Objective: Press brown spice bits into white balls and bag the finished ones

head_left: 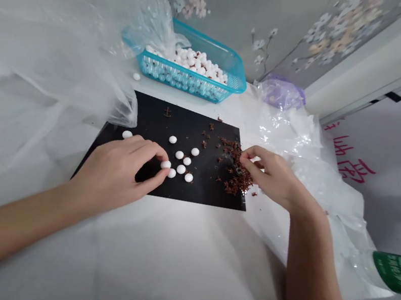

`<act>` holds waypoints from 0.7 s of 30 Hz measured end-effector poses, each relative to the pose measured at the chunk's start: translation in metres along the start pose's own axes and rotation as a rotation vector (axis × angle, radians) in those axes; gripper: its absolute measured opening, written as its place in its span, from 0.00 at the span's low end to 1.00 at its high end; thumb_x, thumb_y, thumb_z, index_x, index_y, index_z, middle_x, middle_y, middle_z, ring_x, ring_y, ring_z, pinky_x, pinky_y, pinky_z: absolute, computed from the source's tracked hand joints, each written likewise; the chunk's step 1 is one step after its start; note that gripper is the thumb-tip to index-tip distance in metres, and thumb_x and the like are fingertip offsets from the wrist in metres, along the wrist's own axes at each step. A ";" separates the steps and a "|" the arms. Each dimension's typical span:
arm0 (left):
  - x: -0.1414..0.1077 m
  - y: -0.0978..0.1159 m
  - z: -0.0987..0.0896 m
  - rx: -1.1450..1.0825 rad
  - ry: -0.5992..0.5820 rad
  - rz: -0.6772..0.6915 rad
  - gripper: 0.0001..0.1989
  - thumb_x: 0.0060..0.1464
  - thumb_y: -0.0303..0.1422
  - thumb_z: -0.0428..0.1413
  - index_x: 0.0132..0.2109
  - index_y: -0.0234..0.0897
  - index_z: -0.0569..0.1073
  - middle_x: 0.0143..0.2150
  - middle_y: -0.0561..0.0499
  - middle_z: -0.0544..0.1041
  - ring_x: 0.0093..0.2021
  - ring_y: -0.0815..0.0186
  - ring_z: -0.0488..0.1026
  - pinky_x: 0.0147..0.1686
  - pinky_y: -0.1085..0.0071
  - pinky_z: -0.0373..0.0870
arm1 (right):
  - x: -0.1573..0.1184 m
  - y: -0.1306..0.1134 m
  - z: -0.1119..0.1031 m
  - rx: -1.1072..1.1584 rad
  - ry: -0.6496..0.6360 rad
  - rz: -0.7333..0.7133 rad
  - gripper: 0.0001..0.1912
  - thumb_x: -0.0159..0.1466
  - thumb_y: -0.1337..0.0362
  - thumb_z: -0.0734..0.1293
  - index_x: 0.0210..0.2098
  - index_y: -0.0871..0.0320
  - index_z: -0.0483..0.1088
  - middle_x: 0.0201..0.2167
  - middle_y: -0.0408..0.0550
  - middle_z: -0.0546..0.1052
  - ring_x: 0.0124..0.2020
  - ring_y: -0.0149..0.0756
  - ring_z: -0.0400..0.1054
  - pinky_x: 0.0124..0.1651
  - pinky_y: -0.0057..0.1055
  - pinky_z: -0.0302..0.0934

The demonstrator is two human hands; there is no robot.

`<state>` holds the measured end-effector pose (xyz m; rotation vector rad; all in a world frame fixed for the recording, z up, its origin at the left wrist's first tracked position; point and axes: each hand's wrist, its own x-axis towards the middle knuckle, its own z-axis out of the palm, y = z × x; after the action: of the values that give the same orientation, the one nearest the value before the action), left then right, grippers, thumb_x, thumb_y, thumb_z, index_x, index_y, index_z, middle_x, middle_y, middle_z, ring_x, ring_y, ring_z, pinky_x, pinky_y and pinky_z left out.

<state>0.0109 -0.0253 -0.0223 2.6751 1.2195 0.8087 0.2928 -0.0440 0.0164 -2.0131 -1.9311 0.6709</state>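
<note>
My left hand [116, 167] pinches a white ball [166, 164] between thumb and forefinger, low over a black mat [148, 115]. Several loose white balls [181, 169] lie on the mat just right of those fingertips, and another [127, 134] sits behind the hand. At the mat's right edge, a heap of small brown star- or anchor-shaped pieces [237, 183] spreads out. My right hand [273, 175] is over this heap with thumb and forefinger closed together; whatever is between them is too small to make out.
Behind the mat stands a blue plastic basket [238, 74] holding many white balls and some brown bits. Clear plastic bags [88, 39] bulge at the left. More plastic [302, 141] and a purple package [283, 93] lie at the right, with a green-labelled bottle [395, 272] near the edge.
</note>
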 end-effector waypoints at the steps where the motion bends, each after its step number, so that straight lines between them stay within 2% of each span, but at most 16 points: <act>1: -0.001 0.002 0.000 -0.076 -0.002 -0.034 0.05 0.55 0.35 0.52 0.37 0.41 0.70 0.31 0.55 0.75 0.30 0.68 0.72 0.28 0.73 0.64 | -0.001 -0.003 0.001 0.068 0.020 -0.012 0.06 0.62 0.63 0.60 0.31 0.57 0.64 0.24 0.41 0.68 0.18 0.24 0.60 0.20 0.22 0.57; 5: -0.005 0.011 -0.002 -0.369 -0.027 -0.150 0.05 0.53 0.34 0.55 0.39 0.43 0.71 0.32 0.58 0.77 0.32 0.70 0.74 0.32 0.77 0.69 | -0.004 -0.023 0.015 0.470 0.017 -0.056 0.08 0.63 0.60 0.62 0.33 0.58 0.63 0.29 0.43 0.72 0.17 0.21 0.60 0.18 0.20 0.57; 7: -0.006 0.015 -0.002 -0.472 -0.022 -0.194 0.06 0.52 0.34 0.56 0.40 0.43 0.72 0.32 0.58 0.77 0.31 0.71 0.74 0.33 0.78 0.71 | -0.006 -0.034 0.028 0.670 -0.006 -0.092 0.09 0.63 0.58 0.62 0.33 0.58 0.62 0.26 0.41 0.71 0.16 0.20 0.60 0.18 0.20 0.58; 9: -0.007 0.016 -0.001 -0.531 0.003 -0.230 0.07 0.51 0.34 0.57 0.39 0.43 0.73 0.31 0.58 0.77 0.29 0.71 0.74 0.33 0.78 0.72 | -0.007 -0.043 0.042 0.863 -0.026 -0.111 0.10 0.63 0.57 0.62 0.33 0.58 0.62 0.21 0.37 0.69 0.16 0.21 0.61 0.19 0.20 0.61; 12: -0.006 0.016 0.000 -0.565 0.018 -0.260 0.06 0.51 0.34 0.58 0.38 0.43 0.73 0.29 0.58 0.77 0.28 0.72 0.74 0.32 0.79 0.72 | -0.009 -0.047 0.063 1.104 -0.111 -0.124 0.09 0.62 0.57 0.64 0.33 0.58 0.65 0.24 0.38 0.72 0.20 0.22 0.65 0.24 0.22 0.67; 16: -0.005 0.016 0.000 -0.572 -0.022 -0.266 0.05 0.51 0.34 0.58 0.38 0.42 0.73 0.31 0.57 0.77 0.29 0.71 0.74 0.32 0.77 0.73 | -0.011 -0.045 0.077 1.248 -0.219 -0.091 0.08 0.60 0.60 0.68 0.35 0.58 0.69 0.27 0.41 0.76 0.23 0.23 0.70 0.28 0.21 0.69; 21: -0.003 0.017 -0.002 -0.624 -0.050 -0.293 0.06 0.51 0.34 0.58 0.38 0.41 0.74 0.32 0.56 0.78 0.29 0.72 0.74 0.32 0.78 0.74 | -0.013 -0.046 0.076 1.240 -0.265 -0.068 0.09 0.58 0.60 0.69 0.35 0.58 0.71 0.32 0.44 0.79 0.29 0.27 0.74 0.29 0.21 0.69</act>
<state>0.0199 -0.0398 -0.0171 1.9590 1.0819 0.8859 0.2144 -0.0630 -0.0242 -1.0726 -1.0980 1.6286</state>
